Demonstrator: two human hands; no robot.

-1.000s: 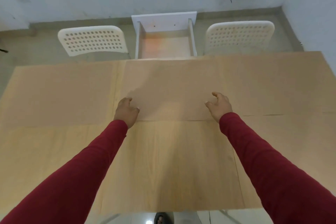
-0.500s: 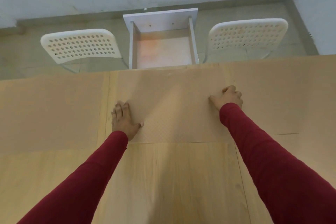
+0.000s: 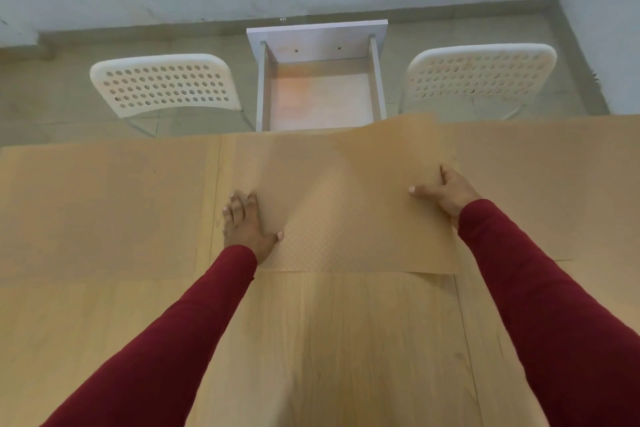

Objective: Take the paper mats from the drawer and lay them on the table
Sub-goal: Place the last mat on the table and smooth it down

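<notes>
1. We have a thin tan paper mat with a tiny dot pattern (image 3: 346, 204) on the far middle part of the pale wooden table (image 3: 329, 340). Our left hand (image 3: 247, 224) lies flat on the mat's left edge, fingers spread wide. Our right hand (image 3: 445, 192) pinches the mat's right edge, thumb on top and the other fingers tucked under.

2. The far right corner of this mat curls up off the table. If we let go too fast, we think it may stay bent and not lie flat.

3. The mat's far edge hangs a little past the table, over the open white wooden drawer (image 3: 320, 94). A push forward could make it slide off and fall back in.

4. More plain tan paper mats (image 3: 104, 208) lie on both sides. Ours sits on top of their edges. If we drag it, they may move too and get crooked.

5. Paper is thin. If our right hand pulls hard while our left hand presses down, it could crease or rip.

6. The drawer looks empty, though we cannot see all of it.
</notes>
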